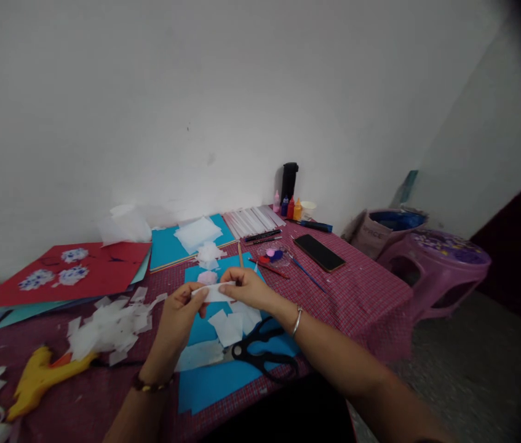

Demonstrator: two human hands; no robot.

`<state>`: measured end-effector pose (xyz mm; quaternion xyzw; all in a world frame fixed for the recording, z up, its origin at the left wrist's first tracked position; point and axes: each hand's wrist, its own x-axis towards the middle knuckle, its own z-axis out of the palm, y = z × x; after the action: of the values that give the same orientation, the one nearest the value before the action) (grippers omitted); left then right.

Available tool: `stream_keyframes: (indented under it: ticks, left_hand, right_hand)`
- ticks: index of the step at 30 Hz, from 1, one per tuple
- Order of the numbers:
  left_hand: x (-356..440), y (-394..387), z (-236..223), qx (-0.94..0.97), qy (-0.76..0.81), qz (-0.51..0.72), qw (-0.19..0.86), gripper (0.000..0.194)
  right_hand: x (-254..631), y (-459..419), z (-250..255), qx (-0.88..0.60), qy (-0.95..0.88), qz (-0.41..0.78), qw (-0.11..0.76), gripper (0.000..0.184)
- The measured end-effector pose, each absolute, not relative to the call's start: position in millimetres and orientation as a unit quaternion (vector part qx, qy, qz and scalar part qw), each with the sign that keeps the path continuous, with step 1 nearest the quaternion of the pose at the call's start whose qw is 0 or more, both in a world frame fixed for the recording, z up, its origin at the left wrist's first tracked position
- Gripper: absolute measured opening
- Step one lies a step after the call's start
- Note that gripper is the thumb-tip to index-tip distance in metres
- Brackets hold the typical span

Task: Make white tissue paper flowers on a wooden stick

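Note:
My left hand [178, 319] and my right hand [247, 287] hold a small folded strip of white paper [214, 291] between them, just above a blue sheet [223, 378]. Both hands pinch it with closed fingers, one at each end. Black-handled scissors [264, 354] lie on the blue sheet under my right wrist. Small white paper squares [230, 325] lie below the strip.
A heap of white paper scraps [107, 326] and a yellow glue gun [39, 378] lie at the left. A red sheet with white flowers [71, 274] sits at the back left. A phone [319, 252], brushes, paint bottles [290, 208] and a black flask [289, 179] stand further back. A purple stool [440, 261] stands to the right.

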<state>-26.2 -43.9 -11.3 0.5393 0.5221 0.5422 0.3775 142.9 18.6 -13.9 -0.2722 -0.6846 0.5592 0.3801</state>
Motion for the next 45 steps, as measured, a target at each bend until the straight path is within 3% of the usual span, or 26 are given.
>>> stream_keyframes:
  ticks: [6,12,16,23,29,35,45]
  left_hand:
    - [-24.7,-45.0,-10.3,0.548,0.526,0.547,0.352,0.029]
    - [-18.3,-47.3,-6.7,0.572,0.549,0.496,0.356,0.021]
    - [-24.0,-42.7,-10.7,0.531,0.55,0.544,0.345,0.023]
    - [-25.4,-43.3,-13.0,0.51,0.476,0.568,0.437,0.042]
    - [-20.2,-45.4,-10.0,0.534,0.519,0.531,0.404,0.019]
    - [-23.0,-41.3,-13.1,0.545,0.555,0.529,0.341,0.022]
    - [-14.0,-44.9,-9.0,0.531,0.516,0.527,0.418,0.015]
  right_hand:
    - [142.7,15.3,-11.8,-0.273,-0.697,0.55,0.37,0.021]
    - [140.7,17.4,-19.0,-0.283,-0.704,0.532,0.377,0.022]
    - [139.4,18.5,-22.0,-0.287,-0.694,0.546,0.372,0.022]
    - [140.1,15.4,-15.6,-0.276,-0.698,0.545,0.374,0.022]
    - [140.8,16.8,-17.6,-0.275,-0.704,0.537,0.374,0.023]
    - [140.2,13.3,-13.6,-0.271,-0.708,0.543,0.362,0.022]
    - [140.4,12.6,-11.9,-0.303,-0.715,0.515,0.362,0.013]
